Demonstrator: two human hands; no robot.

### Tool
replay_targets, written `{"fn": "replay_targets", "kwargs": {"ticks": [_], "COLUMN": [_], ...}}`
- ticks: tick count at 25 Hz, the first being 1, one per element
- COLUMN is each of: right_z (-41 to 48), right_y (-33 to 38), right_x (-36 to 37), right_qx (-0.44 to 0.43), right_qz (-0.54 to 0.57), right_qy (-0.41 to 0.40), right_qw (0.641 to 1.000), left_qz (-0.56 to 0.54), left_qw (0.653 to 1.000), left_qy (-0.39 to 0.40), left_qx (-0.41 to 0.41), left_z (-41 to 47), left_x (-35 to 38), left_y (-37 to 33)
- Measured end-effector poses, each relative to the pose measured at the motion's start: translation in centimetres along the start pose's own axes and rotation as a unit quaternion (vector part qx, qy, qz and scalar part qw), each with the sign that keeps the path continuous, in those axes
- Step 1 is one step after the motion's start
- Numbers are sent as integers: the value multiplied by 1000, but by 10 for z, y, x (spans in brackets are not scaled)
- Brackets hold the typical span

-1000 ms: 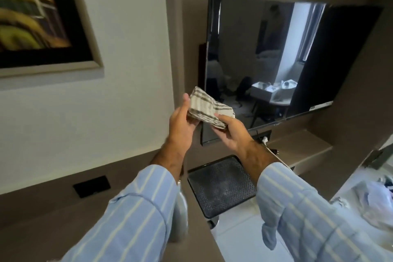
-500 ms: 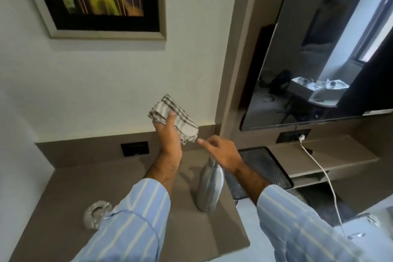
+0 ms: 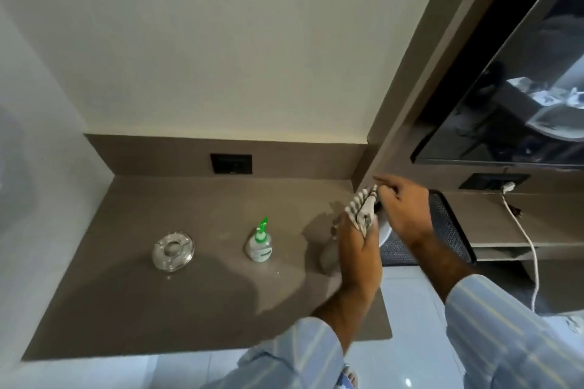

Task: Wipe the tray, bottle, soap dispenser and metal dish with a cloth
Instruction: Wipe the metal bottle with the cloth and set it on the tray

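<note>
Head view shows your left hand closed around the striped cloth, pressed against the steel bottle standing upright at the counter's right end. Your right hand curls over the bottle's top, fingers loosely bent; what they grip is hidden. The bottle's long axis runs vertical, directly under both hands, so wipe downward. The soap dispenser and metal dish lie farther left, nearer your left hand; the tray sits right.

Silver metal bottle: mostly hidden behind left hand and striped grey-white cloth. Black perforated tray: partly covered by right hand. Wall-mounted black television: cut off at right edge
</note>
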State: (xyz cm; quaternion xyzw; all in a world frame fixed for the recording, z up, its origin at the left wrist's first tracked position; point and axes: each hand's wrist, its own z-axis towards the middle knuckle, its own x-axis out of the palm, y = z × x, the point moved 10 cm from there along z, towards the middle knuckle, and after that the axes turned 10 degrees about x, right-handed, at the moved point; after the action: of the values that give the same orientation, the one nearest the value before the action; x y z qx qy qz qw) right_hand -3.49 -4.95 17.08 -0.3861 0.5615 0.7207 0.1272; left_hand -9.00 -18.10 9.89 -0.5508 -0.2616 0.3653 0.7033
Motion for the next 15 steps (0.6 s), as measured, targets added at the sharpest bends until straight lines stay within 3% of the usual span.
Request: {"fn": "replay_targets", "kwargs": {"ticks": [3, 5, 7, 9, 12, 14, 15], "right_z": [5, 6, 6, 11, 19, 18, 17], "right_y": [-16, -31, -37, -37, -38, -42, -46], "right_x": [-6, -13, -18, -18, -16, -18, -19], "right_qx": [21, 43, 39, 42, 55, 60, 63], "right_qz": [57, 108, 117, 118, 127, 146, 159], "right_qy": [-9, -10, -18, -30, -24, -14, -9], "right_qw": [998, 993, 992, 992, 990, 987, 985], "left_qz": [52, 46, 6, -64, 37, 106, 107], "left_qw": [998, 995, 976, 983, 999, 994, 993], "left_qy": [3, 6, 67, 80, 24, -16, -45], "left_qx": [29, -92, -209, -151, 15, 27, -18], "left_z": [-24, -10, 13, 34, -1, -33, -35], "left_x": [-5, -14, 4, 32, 45, 21, 5], "left_y": [29, 73, 91, 57, 19, 40, 61]}}
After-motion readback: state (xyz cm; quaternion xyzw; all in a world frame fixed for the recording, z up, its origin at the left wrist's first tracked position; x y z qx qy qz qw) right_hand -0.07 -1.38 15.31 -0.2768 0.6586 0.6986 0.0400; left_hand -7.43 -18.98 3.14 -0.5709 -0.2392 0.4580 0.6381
